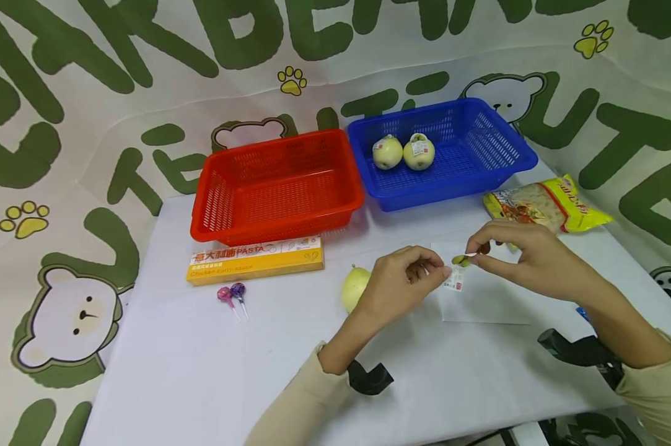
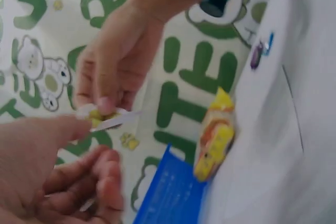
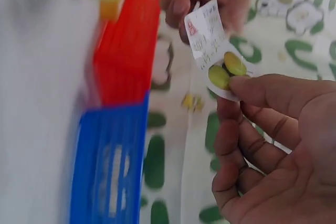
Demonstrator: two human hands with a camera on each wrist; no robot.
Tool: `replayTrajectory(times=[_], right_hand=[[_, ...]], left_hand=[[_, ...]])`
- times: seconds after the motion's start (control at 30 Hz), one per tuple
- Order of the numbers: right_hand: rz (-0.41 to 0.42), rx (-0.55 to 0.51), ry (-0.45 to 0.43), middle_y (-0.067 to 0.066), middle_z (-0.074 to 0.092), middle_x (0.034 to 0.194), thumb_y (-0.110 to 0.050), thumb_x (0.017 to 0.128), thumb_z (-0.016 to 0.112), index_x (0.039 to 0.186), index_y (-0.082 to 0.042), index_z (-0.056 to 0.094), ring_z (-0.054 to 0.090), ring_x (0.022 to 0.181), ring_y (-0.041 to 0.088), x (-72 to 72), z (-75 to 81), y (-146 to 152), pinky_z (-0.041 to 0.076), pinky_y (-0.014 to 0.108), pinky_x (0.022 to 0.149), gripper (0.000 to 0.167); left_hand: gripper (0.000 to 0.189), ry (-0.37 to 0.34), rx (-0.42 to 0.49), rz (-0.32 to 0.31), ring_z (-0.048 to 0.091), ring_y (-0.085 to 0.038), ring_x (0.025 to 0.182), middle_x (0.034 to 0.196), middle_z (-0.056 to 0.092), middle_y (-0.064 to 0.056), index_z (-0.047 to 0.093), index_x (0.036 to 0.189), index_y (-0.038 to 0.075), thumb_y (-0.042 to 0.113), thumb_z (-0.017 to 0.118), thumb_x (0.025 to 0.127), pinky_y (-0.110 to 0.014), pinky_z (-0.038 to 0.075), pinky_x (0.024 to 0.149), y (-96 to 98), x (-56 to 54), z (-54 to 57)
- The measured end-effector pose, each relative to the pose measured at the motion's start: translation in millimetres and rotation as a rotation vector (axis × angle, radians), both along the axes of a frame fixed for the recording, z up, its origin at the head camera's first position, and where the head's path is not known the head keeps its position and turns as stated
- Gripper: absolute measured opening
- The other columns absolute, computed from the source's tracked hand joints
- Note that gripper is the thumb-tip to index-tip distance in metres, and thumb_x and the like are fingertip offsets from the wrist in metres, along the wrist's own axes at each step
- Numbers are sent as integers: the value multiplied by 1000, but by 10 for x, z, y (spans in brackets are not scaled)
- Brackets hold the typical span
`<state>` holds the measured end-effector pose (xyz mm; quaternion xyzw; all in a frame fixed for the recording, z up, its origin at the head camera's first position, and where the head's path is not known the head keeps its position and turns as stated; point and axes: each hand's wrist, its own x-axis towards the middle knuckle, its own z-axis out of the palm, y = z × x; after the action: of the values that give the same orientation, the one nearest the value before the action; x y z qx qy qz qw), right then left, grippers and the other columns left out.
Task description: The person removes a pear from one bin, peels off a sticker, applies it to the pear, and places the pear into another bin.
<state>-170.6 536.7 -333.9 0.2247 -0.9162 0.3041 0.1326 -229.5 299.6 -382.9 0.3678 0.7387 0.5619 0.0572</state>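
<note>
A white fruit label (image 3: 206, 38), printed with text and two green fruits, is stretched between the hands above the table. The right hand (image 1: 516, 251) pinches its fruit-picture end between thumb and forefinger, as the right wrist view shows closely. At the text end, the left hand (image 1: 399, 279) pinches the label with thumb and forefinger; its other fingers are curled. Just beyond the left hand, partly hidden by it, a pale green apple (image 1: 354, 286) rests on the table. Under the hands lies a white sheet (image 1: 494, 310).
A red basket (image 1: 276, 226) and a blue basket (image 1: 452, 193) stand at the back; the blue one holds two labelled apples (image 1: 419, 152). A yellow food bag (image 1: 547, 204) lies at right. In front of the red basket are a pasta box (image 1: 257, 261) and two lollipops (image 1: 232, 292).
</note>
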Motion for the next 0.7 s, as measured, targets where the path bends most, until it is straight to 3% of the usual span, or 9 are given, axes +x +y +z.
replayTrajectory(times=[0.07, 0.13, 0.23, 0.33, 0.43, 0.53, 0.7], right_hand=[[5, -38, -21, -15, 67, 98, 4, 81, 79, 104, -23, 69, 56, 90, 5, -65, 30, -157, 45, 16, 76, 37], [-11, -108, -64, -11, 67, 102, 0, 86, 76, 109, -18, 69, 56, 92, 8, -142, 23, -320, 46, 17, 79, 30], [-77, -213, -178, -6, 67, 105, -13, 94, 72, 114, -15, 69, 57, 94, 13, -235, -34, -559, 47, 20, 81, 20], [-107, -282, -311, -3, 69, 96, -25, 96, 70, 107, -14, 72, 59, 89, 17, -300, -134, -745, 49, 26, 81, 15], [-98, -309, -378, 1, 69, 85, -29, 95, 71, 96, -15, 74, 61, 83, 20, -360, -229, -878, 49, 34, 82, 15], [-76, -348, -405, 2, 68, 83, -26, 94, 72, 91, -14, 74, 61, 82, 21, -429, -312, -964, 49, 39, 83, 13], [-23, -355, -497, 3, 67, 83, -22, 94, 72, 89, -12, 72, 62, 82, 24, -481, -478, -1058, 51, 35, 76, 11]], left_hand=[[8, 41, 25, 57, 57, -2, 71, 82, 64, 7, 73, 94, 11, 19, 72, 94, -19, 52, 65, -121, -36, 17], [7, 35, 70, 125, 58, -4, 70, 82, 67, 5, 74, 93, 9, 15, 73, 93, -21, 53, 65, -247, -73, 14], [9, -50, 157, 207, 62, -10, 72, 83, 70, 1, 75, 94, 7, 15, 73, 92, -25, 55, 68, -439, -113, -15], [11, -137, 192, 249, 63, -13, 72, 81, 70, 0, 75, 93, 7, 18, 73, 93, -27, 55, 67, -600, -115, -68], [11, -156, 168, 259, 62, -15, 72, 81, 69, 0, 75, 92, 8, 19, 74, 92, -27, 55, 66, -733, -106, -105], [8, -128, 113, 261, 62, -16, 70, 79, 69, 1, 74, 88, 8, 16, 75, 89, -27, 54, 65, -837, -110, -128], [8, -137, -38, 289, 60, -12, 66, 73, 67, 5, 74, 82, 12, 17, 77, 87, -25, 52, 61, -985, -99, -209]])
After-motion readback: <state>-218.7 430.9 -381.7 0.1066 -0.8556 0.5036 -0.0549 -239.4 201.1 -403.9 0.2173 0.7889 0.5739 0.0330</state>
